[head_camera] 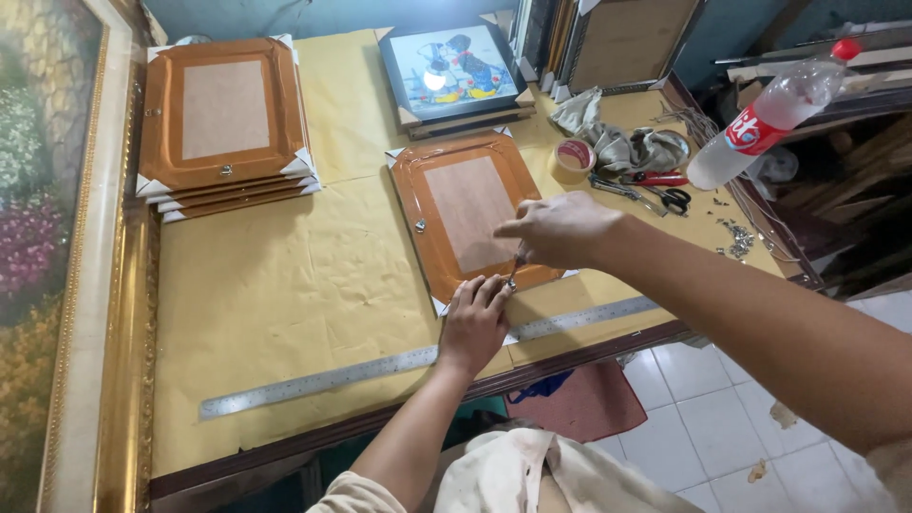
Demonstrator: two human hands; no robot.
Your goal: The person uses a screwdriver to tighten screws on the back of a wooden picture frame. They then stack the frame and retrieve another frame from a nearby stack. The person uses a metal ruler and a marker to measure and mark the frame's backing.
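Nearest, left hand (pixel 473 318): flat, fingers together, pressing the near edge of the frame back (pixel 470 214).
Right hand (pixel 556 230): just beyond the left hand, pinched narrow around a thin metal tool (pixel 513 271), tip down at the frame edge.
Steel ruler (pixel 380 366): under the left hand's wrist, lying on the surface (pixel 275 285).
Scissors (pixel 665 197): beyond the right hand.
Frame stack (pixel 223 119): far left.

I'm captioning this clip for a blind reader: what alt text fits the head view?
Two bare hands work at the near edge of a face-down picture frame on a yellow-covered table: the left hand steadies it, the right hand holds a small tool. A steel ruler lies in front.
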